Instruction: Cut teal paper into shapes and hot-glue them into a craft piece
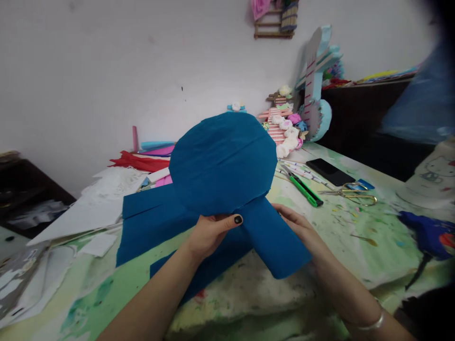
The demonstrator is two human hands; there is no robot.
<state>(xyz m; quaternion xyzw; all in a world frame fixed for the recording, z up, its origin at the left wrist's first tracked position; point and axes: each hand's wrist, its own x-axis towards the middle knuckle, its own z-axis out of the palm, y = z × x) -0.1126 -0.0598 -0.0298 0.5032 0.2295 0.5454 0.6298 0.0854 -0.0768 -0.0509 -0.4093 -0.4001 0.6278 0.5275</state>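
Observation:
A large round disc covered in blue paper [223,163] is held up, tilted, over the table. My left hand [213,232] pinches its lower edge, thumb with dark nail polish on the front and fingers hidden behind. From the disc's lower right edge a blue paper strip [273,239] slants down toward me. My right hand [296,225] is closed at the strip's right side, with its fingertips hidden behind it. More blue paper [142,218] lies flat on the table under the disc and my left forearm.
To the right lie a green utility knife [305,187], a black phone [330,171], gold scissors [351,192] and a blue glue gun [426,232]. White sheets [78,213] and red crepe paper [138,162] sit at left. A pale blue guitar-shaped craft [316,90] leans at the back.

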